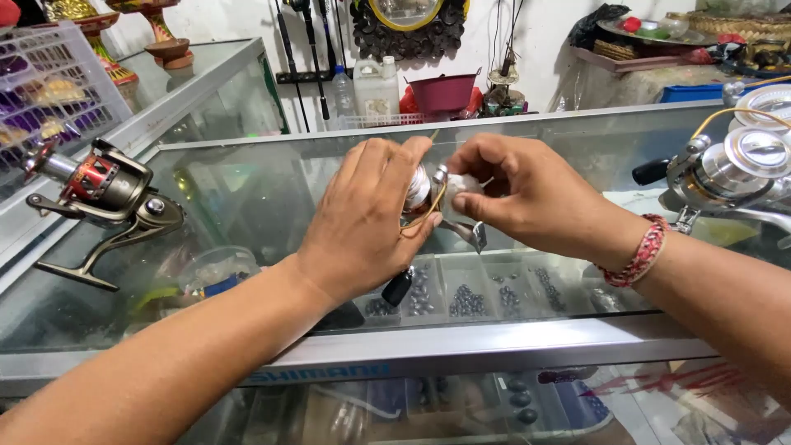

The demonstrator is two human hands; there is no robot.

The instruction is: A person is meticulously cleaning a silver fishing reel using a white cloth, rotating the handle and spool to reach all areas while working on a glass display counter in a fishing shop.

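Above the glass counter, both my hands meet around a small silver spinning reel. My left hand wraps over its spool side, fingers curled shut around the body so that most of the reel is hidden behind my knuckles. My right hand pinches the other end, thumb and forefinger closed on the pale metal part near the rotor. An orange-yellow line loops across the front of the spool between my two grips, and the black handle knob hangs down below my left palm.

Judging from this, the line is on the reel but not settled: a loose loop still hangs free, so I would say the handling is somewhere in the middle. Whether the line is tied off at the spool I cannot tell, because my fingers cover it.

Around me, a bronze and red reel lies on the counter to my left, well apart. A larger silver reel with yellow line sits to my right, near my wrist with its red braided bracelet. Under the glass, a divided tray of dark lead sinkers shows through. Nothing lies directly between my hands and the counter; the nearest thing to bump is the silver reel beside my right forearm.
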